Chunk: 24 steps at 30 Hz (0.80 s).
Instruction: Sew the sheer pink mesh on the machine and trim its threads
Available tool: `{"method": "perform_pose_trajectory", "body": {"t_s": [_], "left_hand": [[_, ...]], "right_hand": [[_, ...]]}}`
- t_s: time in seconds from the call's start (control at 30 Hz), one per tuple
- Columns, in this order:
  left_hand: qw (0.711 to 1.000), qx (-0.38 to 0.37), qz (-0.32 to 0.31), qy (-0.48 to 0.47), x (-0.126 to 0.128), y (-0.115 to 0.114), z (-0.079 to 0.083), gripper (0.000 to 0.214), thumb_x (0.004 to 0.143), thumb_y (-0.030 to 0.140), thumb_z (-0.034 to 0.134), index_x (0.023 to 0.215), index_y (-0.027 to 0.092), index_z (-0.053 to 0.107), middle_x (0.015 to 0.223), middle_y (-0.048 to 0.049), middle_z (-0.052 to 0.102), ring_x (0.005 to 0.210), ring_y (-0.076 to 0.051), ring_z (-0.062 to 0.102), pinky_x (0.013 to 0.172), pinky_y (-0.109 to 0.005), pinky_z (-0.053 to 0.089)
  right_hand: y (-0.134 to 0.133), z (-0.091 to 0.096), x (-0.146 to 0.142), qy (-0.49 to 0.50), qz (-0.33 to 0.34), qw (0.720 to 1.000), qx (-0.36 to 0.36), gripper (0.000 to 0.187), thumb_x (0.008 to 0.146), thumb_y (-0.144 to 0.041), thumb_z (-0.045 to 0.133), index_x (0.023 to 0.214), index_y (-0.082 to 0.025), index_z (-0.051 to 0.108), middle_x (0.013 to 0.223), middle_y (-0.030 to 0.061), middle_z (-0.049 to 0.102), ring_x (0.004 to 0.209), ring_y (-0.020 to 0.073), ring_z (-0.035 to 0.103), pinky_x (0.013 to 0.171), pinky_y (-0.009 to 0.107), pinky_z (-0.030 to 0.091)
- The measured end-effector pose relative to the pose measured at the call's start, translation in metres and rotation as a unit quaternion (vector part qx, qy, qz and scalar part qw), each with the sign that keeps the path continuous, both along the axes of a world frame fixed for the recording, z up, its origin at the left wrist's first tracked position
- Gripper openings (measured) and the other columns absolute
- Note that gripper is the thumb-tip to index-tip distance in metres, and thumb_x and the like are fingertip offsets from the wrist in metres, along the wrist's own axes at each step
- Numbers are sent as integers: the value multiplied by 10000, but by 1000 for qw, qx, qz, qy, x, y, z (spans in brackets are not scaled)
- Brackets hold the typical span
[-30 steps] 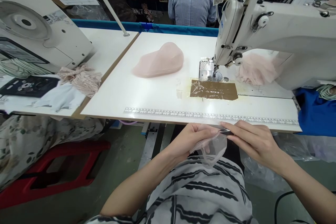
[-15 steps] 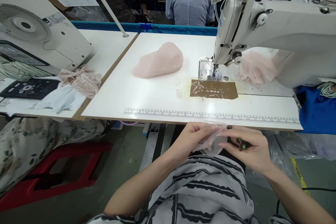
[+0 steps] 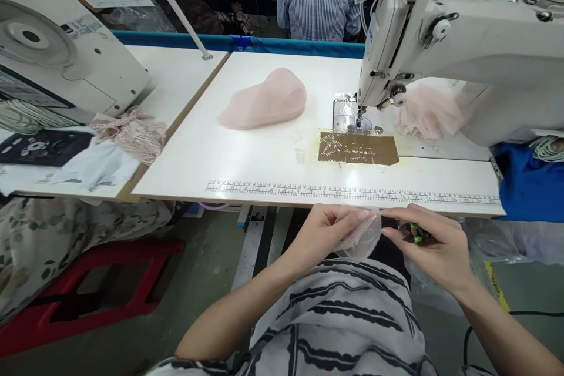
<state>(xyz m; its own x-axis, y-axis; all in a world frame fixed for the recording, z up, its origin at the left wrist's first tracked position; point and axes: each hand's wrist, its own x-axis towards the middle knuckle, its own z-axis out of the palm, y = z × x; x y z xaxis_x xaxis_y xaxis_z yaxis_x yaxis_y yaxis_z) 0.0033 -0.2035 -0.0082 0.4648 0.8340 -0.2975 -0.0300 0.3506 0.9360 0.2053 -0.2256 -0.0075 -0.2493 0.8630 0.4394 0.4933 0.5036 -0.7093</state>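
Note:
Below the front edge of the table, my left hand (image 3: pixel 324 232) pinches a small piece of sheer pale pink fabric (image 3: pixel 363 239) between thumb and fingers. My right hand (image 3: pixel 436 244) is just right of it, thumb and forefinger reaching toward the fabric's edge. Tucked in the right palm is a small dark tool with green parts, apparently thread snips (image 3: pixel 415 235), mostly covered by the fingers. Whether the right fingertips also hold a thread or the fabric's edge is too fine to make out. Another sheer pink piece (image 3: pixel 267 103) lies flat on the white table (image 3: pixel 247 158).
A white sewing machine (image 3: pixel 484 35) stands at the right, with gathered pink fabric (image 3: pixel 427 114) under its arm. Brown tape (image 3: pixel 358 148) lies before the needle plate, and a printed ruler (image 3: pixel 352 192) runs along the front edge. Left is another machine (image 3: pixel 66 47). People sit beyond.
My right hand has moved right, away from the fabric, showing more of the snips' green parts. My left hand keeps its pinch on the fabric. The view has shifted slightly.

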Motion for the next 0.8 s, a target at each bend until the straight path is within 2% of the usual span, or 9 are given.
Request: {"method": "perform_pose_trajectory", "body": {"t_s": [0.13, 0.23, 0.33, 0.4, 0.47, 0.53, 0.67, 0.73, 0.8], "left_hand": [[1000, 20, -12, 1, 0, 0, 0, 426, 851, 502, 603, 644, 134, 661, 553, 15, 468, 521, -67, 362, 539, -203, 320], [1000, 8, -10, -6, 0, 0, 1, 379, 843, 487, 622, 712, 138, 689, 628, -2, 542, 581, -81, 437, 588, -205, 366], [1000, -18, -8, -19, -2, 1, 1, 358, 838, 481, 633, 760, 139, 708, 705, -28, 604, 655, -102, 511, 642, -209, 410], [999, -28, -5, -23, -4, 1, 0, 359, 839, 486, 631, 783, 142, 720, 731, -39, 628, 673, -110, 535, 653, -209, 427], [999, -30, -1, -27, -5, 2, -2, 360, 840, 491, 629, 808, 147, 730, 775, -51, 653, 687, -116, 551, 656, -210, 437], [999, -31, 0, -31, -5, 2, -5, 358, 841, 493, 629, 836, 151, 735, 797, -55, 663, 689, -115, 556, 652, -209, 439], [1000, -25, -3, -16, -6, 4, -7, 374, 836, 503, 635, 816, 142, 730, 704, -35, 628, 619, -92, 517, 615, -203, 412], [1000, -20, -16, -4, -7, 5, -6, 383, 835, 511, 632, 829, 141, 734, 649, -19, 590, 575, -80, 479, 582, -200, 387], [999, -12, -32, 9, -8, 7, -4, 386, 831, 517, 631, 868, 149, 742, 604, -1, 546, 546, -75, 446, 551, -197, 359]], "right_hand": [[5, -5, -8, 24, 2, 1000, -17, 188, 833, -224, 676, 1020, -240, 681, 707, 15, 616, 566, 132, 515, 495, 268, 418], [11, -6, -7, 59, -12, 997, -46, 57, 860, -220, 641, 870, -231, 696, 711, 18, 637, 615, 142, 552, 539, 277, 438], [17, -3, -4, 60, -66, 993, -80, 128, 870, -263, 634, 751, -218, 652, 710, 16, 636, 636, 145, 548, 558, 276, 432], [19, -1, -2, 56, -71, 991, -97, 178, 870, -290, 630, 710, -212, 623, 679, 7, 608, 603, 135, 516, 539, 271, 409], [20, 0, -3, 63, -57, 990, -112, 196, 870, -317, 628, 706, -210, 621, 702, 8, 603, 611, 131, 509, 550, 266, 409], [20, 1, -6, 79, -33, 984, -156, 170, 895, -358, 591, 834, -219, 668, 721, 9, 593, 595, 121, 496, 540, 257, 405], [24, 3, -12, 131, 63, 932, -331, 395, 963, -457, 440, 1221, -195, 586, 536, -56, 396, 440, 92, 306, 432, 242, 304], [29, 5, -14, 139, 111, 906, -384, 409, 957, -484, 441, 1190, -182, 590, 509, -84, 303, 430, 82, 248, 431, 236, 274], [34, 7, -15, 131, 134, 899, -397, 368, 936, -486, 485, 1087, -179, 621, 514, -91, 267, 434, 74, 229, 434, 228, 249]]}}
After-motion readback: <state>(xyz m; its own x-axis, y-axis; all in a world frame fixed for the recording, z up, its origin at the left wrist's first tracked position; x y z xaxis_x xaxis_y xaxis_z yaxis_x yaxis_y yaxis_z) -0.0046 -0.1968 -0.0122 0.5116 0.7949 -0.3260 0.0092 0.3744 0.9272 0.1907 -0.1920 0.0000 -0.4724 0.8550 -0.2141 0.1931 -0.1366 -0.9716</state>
